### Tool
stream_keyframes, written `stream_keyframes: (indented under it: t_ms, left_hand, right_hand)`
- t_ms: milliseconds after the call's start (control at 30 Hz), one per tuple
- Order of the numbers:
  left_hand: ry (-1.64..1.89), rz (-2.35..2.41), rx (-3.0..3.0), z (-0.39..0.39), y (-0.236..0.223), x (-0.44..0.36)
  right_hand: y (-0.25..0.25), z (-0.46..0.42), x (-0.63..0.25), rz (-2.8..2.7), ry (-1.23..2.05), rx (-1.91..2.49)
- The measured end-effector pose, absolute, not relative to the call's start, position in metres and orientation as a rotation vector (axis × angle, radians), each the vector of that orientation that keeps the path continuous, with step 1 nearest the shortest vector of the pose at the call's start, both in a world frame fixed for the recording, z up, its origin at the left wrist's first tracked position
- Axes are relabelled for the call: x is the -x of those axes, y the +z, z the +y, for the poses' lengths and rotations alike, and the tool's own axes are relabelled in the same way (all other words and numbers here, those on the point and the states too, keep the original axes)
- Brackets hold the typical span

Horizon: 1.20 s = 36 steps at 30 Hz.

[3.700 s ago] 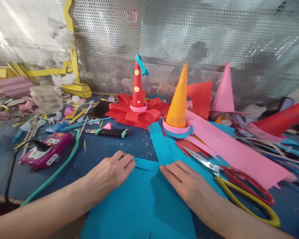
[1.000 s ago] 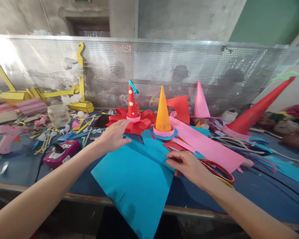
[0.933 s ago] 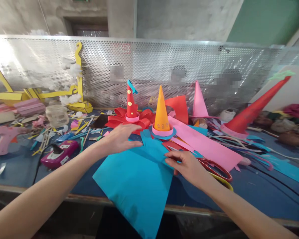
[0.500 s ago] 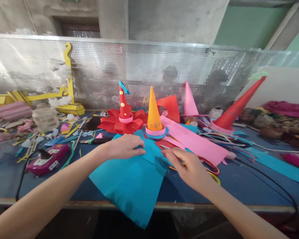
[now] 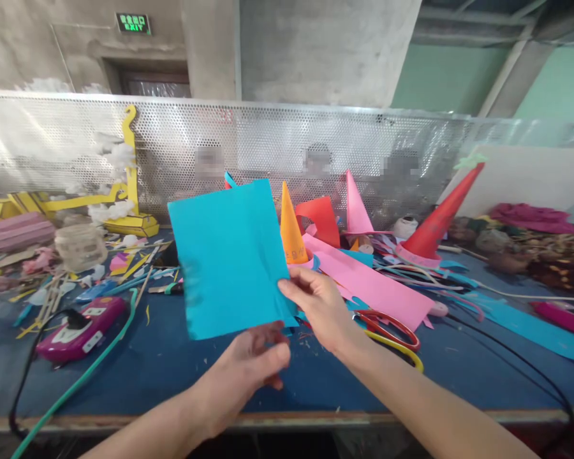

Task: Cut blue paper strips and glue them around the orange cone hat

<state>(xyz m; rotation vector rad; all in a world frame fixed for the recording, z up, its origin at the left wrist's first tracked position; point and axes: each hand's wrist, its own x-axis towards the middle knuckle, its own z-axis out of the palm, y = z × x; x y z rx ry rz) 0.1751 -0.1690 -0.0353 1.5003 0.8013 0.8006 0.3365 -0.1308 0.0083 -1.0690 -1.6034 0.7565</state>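
A blue craft sheet point(image 5: 229, 261) stands raised above the table, roughly rectangular with faint creases. My right hand point(image 5: 318, 303) pinches its right edge near the lower corner, thumb on the near face. Below the sheet's bottom edge is my left hand point(image 5: 249, 363), fingers loosely curled and apart, nothing seen in it. Scissors with red and yellow handles point(image 5: 392, 331) lie on the table beside my right hand; their blades are hidden. Behind the sheet rises an orange paper cone point(image 5: 291, 233). A red cone with a blue tip is mostly covered by the sheet.
A pink strip point(image 5: 373, 277), a pink cone point(image 5: 357, 207) and a leaning red cone point(image 5: 440, 213) are to the right. Left are a purple power strip point(image 5: 83, 328), a teal cord point(image 5: 93, 370), scraps and a clear jar point(image 5: 80, 245). A perforated metal screen point(image 5: 268, 146) runs behind.
The blue sheet has come up off the table edge and turned to face me. My right hand now grips its edge; my left hand has let go and dropped lower.
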Motion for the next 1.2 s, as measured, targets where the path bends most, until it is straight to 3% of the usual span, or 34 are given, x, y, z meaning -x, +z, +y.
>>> stream_keyframes:
  t_ms: [233, 400, 500, 667, 833, 1200]
  left_hand:
    - [1.285, 0.780, -0.663, -0.129, -0.024, -0.190]
    - [1.409, 0.723, -0.379, -0.115, -0.014, -0.180]
    - [1.470, 0.711, -0.308, -0.107, -0.008, -0.173]
    - [1.415, 0.642, -0.224, -0.099, 0.001, -0.176]
    - [1.424, 0.565, -0.193, -0.102, 0.003, -0.179]
    - [1.502, 0.506, -0.224, -0.103, 0.006, -0.167]
  right_hand:
    - [0.005, -0.122, -0.309, -1.749, 0.723, 1.031]
    - [0.003, -0.146, -0.352, -1.933, 0.603, 1.120]
    - [-0.012, -0.156, -0.410, -2.110, -0.096, 1.509]
    - [-0.055, -0.157, -0.495, -2.263, -0.369, 1.628]
    - [-0.090, -0.147, -0.522, -2.333, -0.648, 1.541]
    - [-0.075, -0.147, -0.519, -2.322, -0.382, 1.798]
